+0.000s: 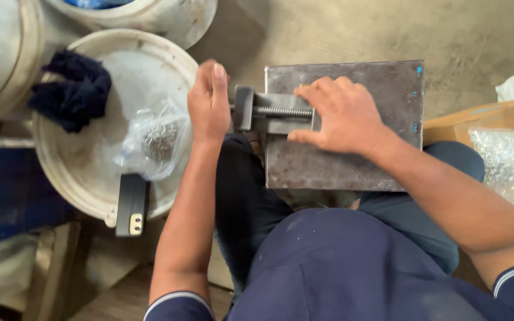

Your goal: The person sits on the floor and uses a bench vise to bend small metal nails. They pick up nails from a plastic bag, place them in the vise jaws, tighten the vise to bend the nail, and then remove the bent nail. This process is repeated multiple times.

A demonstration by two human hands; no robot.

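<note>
**Q:** What do your hands hold here?

**A:** My right hand (341, 116) lies flat, fingers spread, on the body of a small metal vise (272, 112), pressing it down onto a grey steel plate (358, 166). My left hand (209, 104) is curled shut at the vise's outer end, beside its jaw block; what it grips is hidden under the fingers, so I cannot tell whether it is a handle. The two hands are apart, one at each end of the threaded screw (284, 111).

**Q:** Where does the vise sit?

**A:** On the upper left edge of the plate, its jaw end overhanging to the left. The plate rests across my lap, above my dark trousers.

**Q:** And to the left?

**A:** A white bucket lid (78, 166) carries a dark blue cloth (72, 89), a clear plastic bag of small metal parts (156, 139), and a black bar (132, 205) lying over its near rim. At far right, another clear bag (507, 163) lies on a cardboard box (483, 116).
</note>
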